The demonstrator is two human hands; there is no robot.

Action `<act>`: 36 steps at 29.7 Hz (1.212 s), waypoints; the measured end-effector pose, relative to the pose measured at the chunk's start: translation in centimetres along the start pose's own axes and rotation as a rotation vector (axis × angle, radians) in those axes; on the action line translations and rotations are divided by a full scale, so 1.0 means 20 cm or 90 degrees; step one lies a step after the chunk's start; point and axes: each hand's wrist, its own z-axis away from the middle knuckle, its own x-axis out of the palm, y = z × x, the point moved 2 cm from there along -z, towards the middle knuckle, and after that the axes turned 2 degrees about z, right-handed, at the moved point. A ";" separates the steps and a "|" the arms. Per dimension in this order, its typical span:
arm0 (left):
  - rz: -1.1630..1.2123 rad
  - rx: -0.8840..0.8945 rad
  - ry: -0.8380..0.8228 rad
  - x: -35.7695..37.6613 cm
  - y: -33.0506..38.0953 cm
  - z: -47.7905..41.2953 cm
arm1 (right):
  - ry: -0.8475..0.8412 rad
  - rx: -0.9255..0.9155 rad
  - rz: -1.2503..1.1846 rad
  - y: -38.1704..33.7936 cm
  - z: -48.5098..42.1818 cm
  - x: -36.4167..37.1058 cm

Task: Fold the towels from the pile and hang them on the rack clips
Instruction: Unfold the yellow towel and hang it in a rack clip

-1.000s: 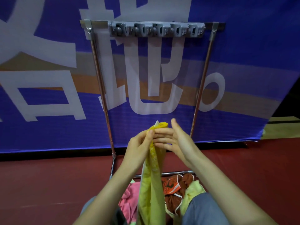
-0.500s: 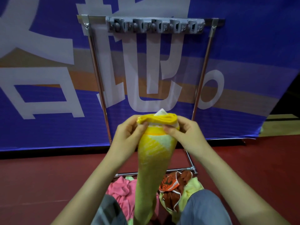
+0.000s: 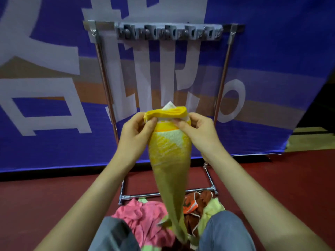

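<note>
A yellow towel (image 3: 170, 153) hangs lengthwise in front of me, its folded top edge held up at chest height. My left hand (image 3: 136, 131) pinches the top edge at its left end. My right hand (image 3: 197, 129) pinches it at the right end. The towel's lower part trails down between my knees. Above and behind stands a metal rack (image 3: 224, 73) with a grey strip of clips (image 3: 169, 32) along its top bar; nothing hangs from the clips. On the floor below lies a pile of towels (image 3: 145, 216), pink, orange-brown and pale yellow.
A blue banner (image 3: 272, 69) with large white characters stands right behind the rack. The rack's base bar (image 3: 163, 194) lies on the red floor (image 3: 45, 205) just beyond the pile. My knees in jeans (image 3: 224, 232) flank the pile.
My hands moved apart and spread the towel's bunched top edge into a wide folded band. The view tilted down a little, so the rack sits higher and the pile shows more.
</note>
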 end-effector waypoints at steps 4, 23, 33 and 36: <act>0.047 -0.059 -0.062 0.02 0.02 -0.03 | -0.003 -0.001 -0.024 -0.05 -0.04 -0.01; -0.057 -0.241 -0.137 -0.18 0.10 -0.12 | -0.250 0.194 -0.079 0.37 0.20 0.08; -0.308 -0.041 -0.087 -0.21 0.19 -0.22 | -0.263 0.250 -0.098 0.46 0.25 0.10; -0.323 0.023 -0.018 -0.27 0.19 -0.25 | -0.302 0.302 -0.093 0.55 0.35 0.10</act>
